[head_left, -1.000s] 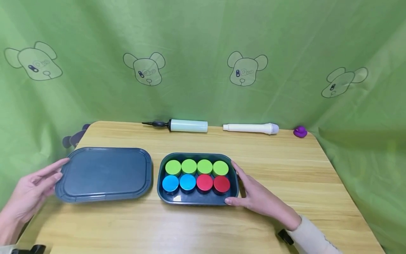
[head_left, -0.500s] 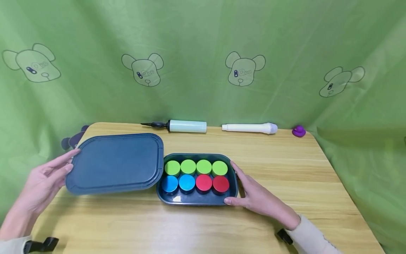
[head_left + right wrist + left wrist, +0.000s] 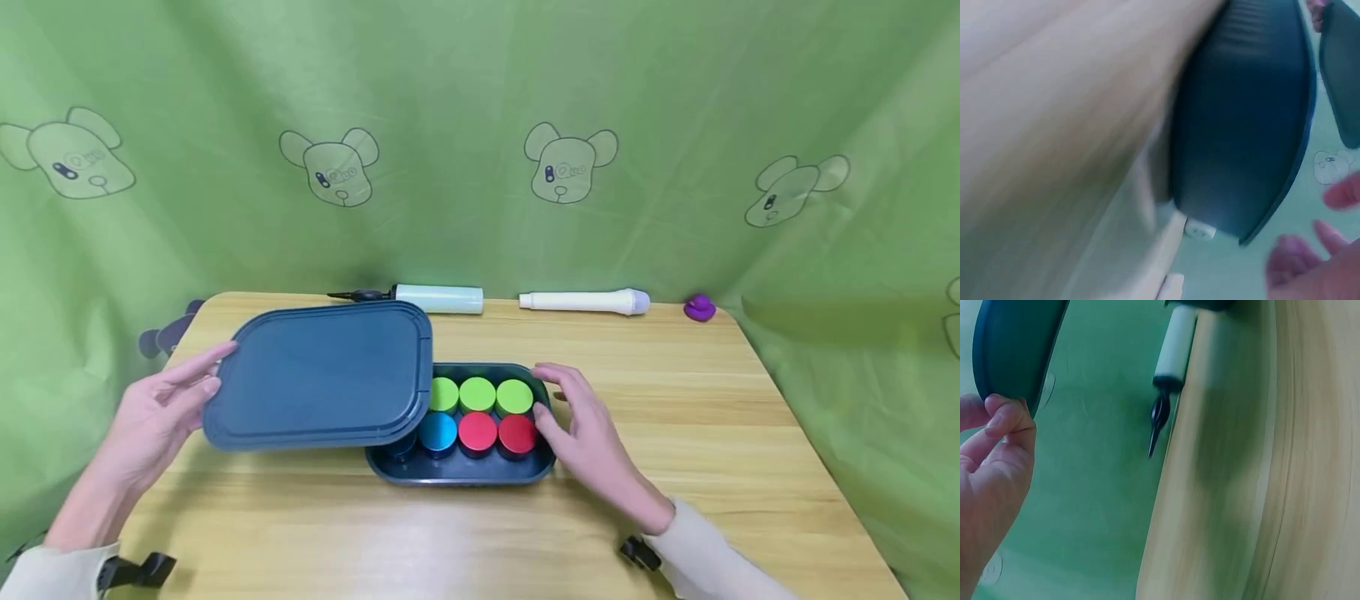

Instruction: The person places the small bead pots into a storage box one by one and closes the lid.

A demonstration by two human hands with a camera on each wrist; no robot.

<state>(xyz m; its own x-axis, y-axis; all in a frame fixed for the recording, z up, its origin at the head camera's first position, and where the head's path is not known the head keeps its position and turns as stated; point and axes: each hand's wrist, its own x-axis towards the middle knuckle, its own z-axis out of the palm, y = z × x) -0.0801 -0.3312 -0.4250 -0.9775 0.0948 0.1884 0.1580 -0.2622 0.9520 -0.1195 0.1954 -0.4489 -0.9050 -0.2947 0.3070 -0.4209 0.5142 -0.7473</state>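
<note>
My left hand (image 3: 161,408) pinches the left edge of a dark blue lid (image 3: 322,375), which it holds in the air, tilted. The lid's right part hides the left end of a dark blue box (image 3: 480,477). Inside the box stand green-topped round pieces (image 3: 477,394), red-topped ones (image 3: 517,433) and a blue-topped one (image 3: 438,432); another blue one is mostly covered. My right hand (image 3: 588,433) hovers by the box's right end, fingers loosely bent and holding nothing. In the right wrist view its fingers (image 3: 1294,253) are apart from the box wall (image 3: 1241,137).
At the table's back edge lie a hand pump (image 3: 438,298), partly behind the lid, a white microphone-shaped stick (image 3: 583,302) and a purple rubber duck (image 3: 700,307). A green curtain (image 3: 450,208) with bear-head prints hangs behind the wooden table (image 3: 675,392).
My left hand has raised the lid and carried it right, over the box's left end. My right hand has let go of the box's right end and lifted slightly.
</note>
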